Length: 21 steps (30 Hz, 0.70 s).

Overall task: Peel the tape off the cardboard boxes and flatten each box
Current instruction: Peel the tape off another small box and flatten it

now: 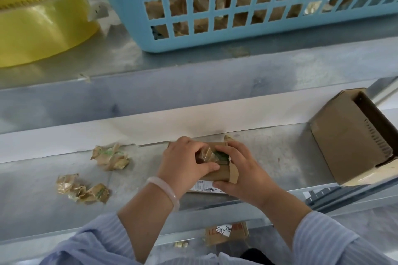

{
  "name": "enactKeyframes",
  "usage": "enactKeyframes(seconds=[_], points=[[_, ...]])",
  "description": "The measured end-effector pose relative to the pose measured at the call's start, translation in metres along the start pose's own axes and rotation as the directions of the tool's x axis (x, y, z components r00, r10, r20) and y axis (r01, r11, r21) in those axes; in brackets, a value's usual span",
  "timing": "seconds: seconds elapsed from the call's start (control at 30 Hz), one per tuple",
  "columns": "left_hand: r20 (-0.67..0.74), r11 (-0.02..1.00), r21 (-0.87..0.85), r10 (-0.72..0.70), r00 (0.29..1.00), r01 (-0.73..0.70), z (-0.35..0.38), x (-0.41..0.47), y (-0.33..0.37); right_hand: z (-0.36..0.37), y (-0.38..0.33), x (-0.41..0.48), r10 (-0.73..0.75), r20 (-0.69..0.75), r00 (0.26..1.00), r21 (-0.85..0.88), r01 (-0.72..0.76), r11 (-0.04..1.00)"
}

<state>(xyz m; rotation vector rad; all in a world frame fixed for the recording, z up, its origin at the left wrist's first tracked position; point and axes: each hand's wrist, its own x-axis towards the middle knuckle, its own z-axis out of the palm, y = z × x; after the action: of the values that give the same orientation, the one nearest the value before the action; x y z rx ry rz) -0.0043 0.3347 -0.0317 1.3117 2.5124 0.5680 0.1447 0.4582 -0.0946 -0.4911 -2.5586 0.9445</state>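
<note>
A yellow tape roll [36, 26] is sitting far left on the raised ledge, with a blue basket [237, 38] standing beside it. Below, 2 crumpled tape wads [111, 157] are lying on the grey desk [140, 191], well apart from the hands. At the centre, the left hand [183, 165] is curling its fingers and thumb around the bunched tape [205, 154] lifting off the small cardboard box [219, 173]. That box is lying on the desk between both hands, its long axis running left to right, its white label facing the person. The right hand [245, 170] is gripping the box's right end, fingers over the top, thumb under the near edge. Far right, an open cardboard box [344, 140] is lying on its side.
</note>
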Motion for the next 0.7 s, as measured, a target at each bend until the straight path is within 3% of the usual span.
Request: enactKeyframes(seconds=[0.2,0.47,0.7], points=[[0.059,0.984,-0.154,0.100,0.993,-0.090,-0.008,-0.001,-0.007,-0.002,-0.001,-0.002,-0.009,0.003,1.000,-0.028,0.009,1.000],[-0.082,0.997,-0.047,0.064,0.995,-0.068,-0.001,-0.005,-0.006,-0.004,-0.003,-0.001,-0.036,0.013,0.999,0.012,0.036,0.999],[-0.233,0.936,-0.350,-0.133,0.963,0.045,-0.010,-0.008,-0.031,-0.004,0.001,0.001,-0.043,-0.006,0.999,0.059,0.043,0.997]])
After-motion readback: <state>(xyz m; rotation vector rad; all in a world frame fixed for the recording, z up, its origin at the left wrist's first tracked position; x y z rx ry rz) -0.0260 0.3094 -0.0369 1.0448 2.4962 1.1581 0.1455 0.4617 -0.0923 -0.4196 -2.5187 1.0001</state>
